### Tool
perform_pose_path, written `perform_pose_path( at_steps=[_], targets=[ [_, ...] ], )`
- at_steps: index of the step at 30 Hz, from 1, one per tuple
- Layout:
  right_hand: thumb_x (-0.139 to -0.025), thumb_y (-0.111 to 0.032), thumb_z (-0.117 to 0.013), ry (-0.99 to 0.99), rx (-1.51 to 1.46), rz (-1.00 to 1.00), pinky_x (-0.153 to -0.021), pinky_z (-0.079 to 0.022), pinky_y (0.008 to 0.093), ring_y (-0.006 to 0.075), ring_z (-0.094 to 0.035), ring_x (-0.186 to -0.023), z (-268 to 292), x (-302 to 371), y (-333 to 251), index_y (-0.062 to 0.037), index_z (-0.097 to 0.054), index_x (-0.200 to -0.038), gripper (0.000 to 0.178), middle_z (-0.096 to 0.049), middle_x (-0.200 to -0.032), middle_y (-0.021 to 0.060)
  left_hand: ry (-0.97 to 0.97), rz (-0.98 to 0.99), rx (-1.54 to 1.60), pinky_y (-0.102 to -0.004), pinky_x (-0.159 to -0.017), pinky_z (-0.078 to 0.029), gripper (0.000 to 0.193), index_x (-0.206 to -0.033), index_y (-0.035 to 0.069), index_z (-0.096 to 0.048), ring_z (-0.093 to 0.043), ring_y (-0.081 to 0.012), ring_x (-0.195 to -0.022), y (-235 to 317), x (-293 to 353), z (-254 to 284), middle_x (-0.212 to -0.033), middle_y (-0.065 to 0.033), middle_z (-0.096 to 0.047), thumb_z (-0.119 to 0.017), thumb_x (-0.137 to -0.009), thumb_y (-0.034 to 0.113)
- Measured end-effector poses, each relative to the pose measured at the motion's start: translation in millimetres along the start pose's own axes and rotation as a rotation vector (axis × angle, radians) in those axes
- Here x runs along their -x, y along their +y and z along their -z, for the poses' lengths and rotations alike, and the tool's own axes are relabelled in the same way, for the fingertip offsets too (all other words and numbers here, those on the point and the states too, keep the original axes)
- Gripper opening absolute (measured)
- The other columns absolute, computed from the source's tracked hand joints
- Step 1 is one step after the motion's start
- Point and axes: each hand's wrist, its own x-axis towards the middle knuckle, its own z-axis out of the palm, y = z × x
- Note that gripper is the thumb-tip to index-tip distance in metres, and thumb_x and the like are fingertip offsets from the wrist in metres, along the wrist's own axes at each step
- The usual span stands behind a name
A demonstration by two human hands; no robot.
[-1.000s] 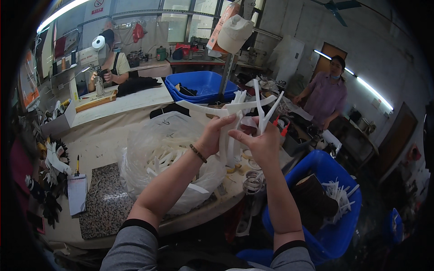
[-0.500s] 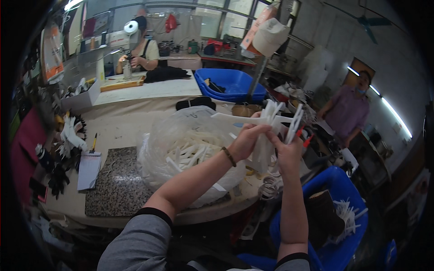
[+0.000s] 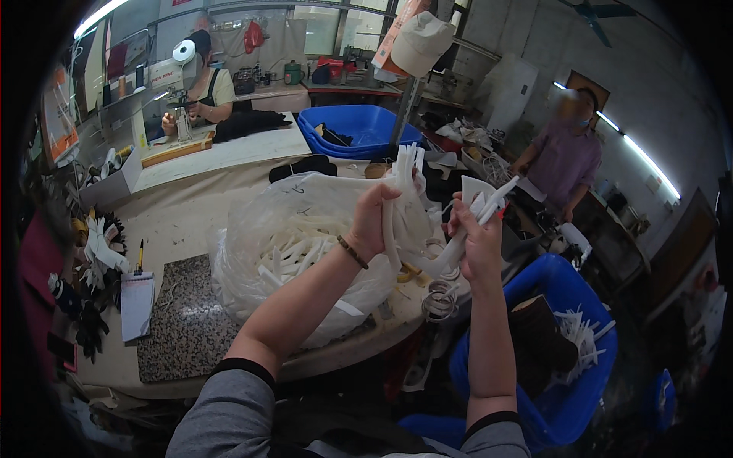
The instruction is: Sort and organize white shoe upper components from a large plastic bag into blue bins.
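Over the right front of the table, my left hand [image 3: 372, 220] closes around a bundle of white strips [image 3: 409, 162]. One strip sticks out to the left, and others hang below the hand. To its right, my right hand [image 3: 481, 243] grips more white strips [image 3: 475, 189], whose ends fan out above the fist. A pale band loops down between the two hands. Just left of them stands a clear plastic bag [image 3: 237, 252], open at the top, with many loose white strips [image 3: 305, 244] inside.
A speckled stone slab [image 3: 179, 320] and a notepad [image 3: 137, 305] lie at left. Rings [image 3: 440, 300] hang at the table edge. A blue tub [image 3: 588, 397] with strips stands lower right. One person [image 3: 217, 88] sews across the table; another [image 3: 563, 156] stands at right.
My hands have moved apart, each now with its own white strips. My left hand has shifted left. The whole view has swung slightly to the right.
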Motion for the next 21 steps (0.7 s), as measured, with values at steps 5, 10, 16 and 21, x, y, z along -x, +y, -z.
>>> perform_pose_path(
  at_steps=[5, 10, 16, 21],
  targets=[
    [-0.077, -0.010, -0.081, -0.031, 0.378, 0.079, -0.058, -0.047, 0.0267, 0.0097, -0.057, -0.066, -5, 4, -1, -0.0026, -0.059, -0.082, 0.024, -0.061, -0.077, 0.0031, -0.014, 0.011, -0.036, -0.0401, -0.092, -0.050, 0.049, -0.127, 0.005, -0.049, -0.059, -0.0232, -0.103, -4, 4, 0, -0.116, -0.0103, -0.057, -0.046, -0.079, 0.017],
    [-0.067, -0.011, -0.087, -0.075, 0.579, 0.148, -0.059, -0.049, 0.0273, 0.0104, -0.059, -0.066, -11, 7, 5, -0.0025, -0.056, -0.075, 0.033, -0.063, -0.074, 0.0047, -0.154, 0.037, -0.061, -0.0413, -0.098, -0.047, 0.054, -0.131, 0.003, -0.042, -0.058, -0.0262, -0.110, -8, 4, -3, -0.124, -0.0130, -0.055, -0.046, -0.079, 0.016],
    [-0.067, -0.008, -0.085, -0.023, 0.436, -0.011, -0.058, -0.048, 0.0263, 0.0101, -0.058, -0.061, -9, 9, 1, -0.0026, -0.057, -0.076, 0.030, -0.061, -0.070, 0.0021, -0.118, -0.064, -0.290, -0.0393, -0.100, -0.046, 0.065, -0.138, 0.002, -0.035, -0.057, -0.0265, -0.112, -16, 8, -13, -0.128, -0.0132, -0.053, -0.051, -0.076, 0.010],
    [-0.070, -0.003, -0.082, 0.018, 0.276, -0.087, -0.055, -0.046, 0.0255, 0.0101, -0.057, -0.059, 2, 9, 2, -0.0026, -0.056, -0.080, 0.027, -0.063, -0.072, 0.0036, -0.127, 0.012, -0.266, -0.0389, -0.097, -0.048, 0.063, -0.139, 0.000, -0.037, -0.059, -0.0256, -0.110, -9, 7, -10, -0.125, -0.0143, -0.056, -0.052, -0.077, 0.007]
  ],
)
